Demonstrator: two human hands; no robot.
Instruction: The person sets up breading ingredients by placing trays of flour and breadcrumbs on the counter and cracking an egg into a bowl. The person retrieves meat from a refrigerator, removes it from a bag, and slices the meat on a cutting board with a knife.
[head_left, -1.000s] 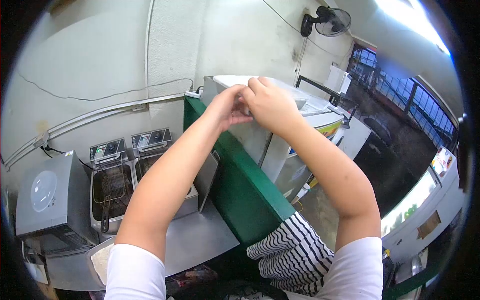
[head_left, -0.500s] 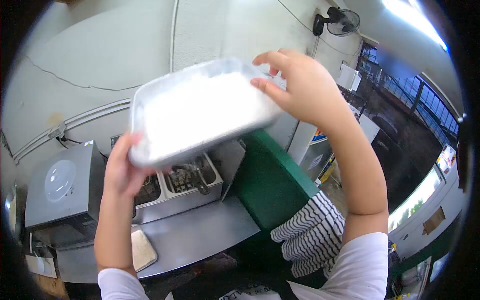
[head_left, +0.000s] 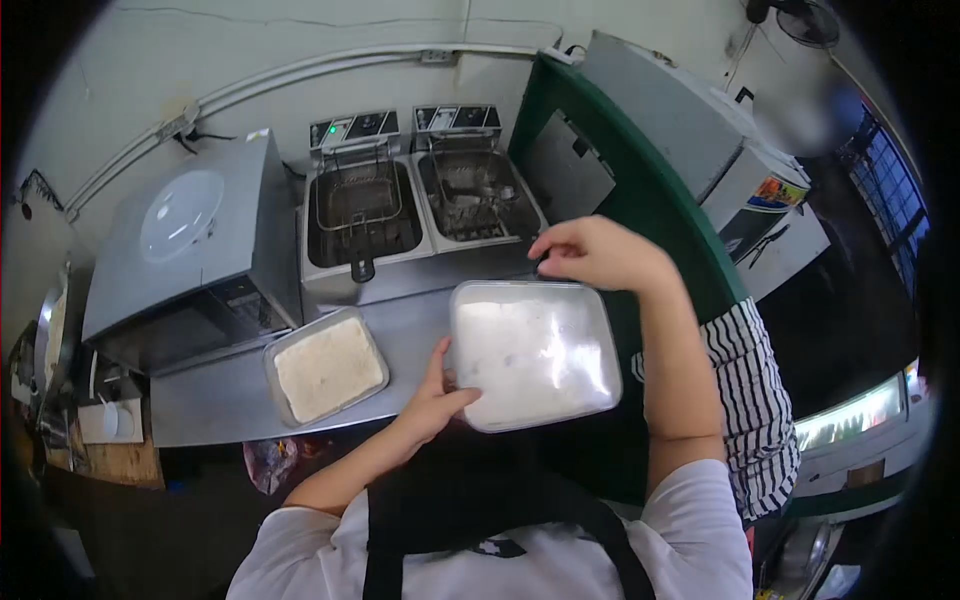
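My left hand (head_left: 437, 402) grips the left edge of a rectangular container (head_left: 535, 355), its thumb lying over the top. Pale white contents show through a shiny, clear top surface, held out over the counter's front edge. Just beyond the container's far right corner, my right hand (head_left: 605, 255) hovers with curled fingers. A small gap separates its thumb from its fingertips, and I see nothing between them. On the counter to the left sits a second rectangular tray (head_left: 325, 368) filled with a pale, cream-coloured substance.
A two-basin fryer (head_left: 420, 265) with wire baskets stands behind the container; one black handle (head_left: 362, 265) points forward. Left of it is a microwave (head_left: 190, 250) with a white lid or plate on top. A green partition (head_left: 640, 170) and striped cloth (head_left: 755, 400) are at the right.
The container came down from raised in front of me to low over the counter's front edge. My right hand is now apart from its rim. My view has tilted downward.
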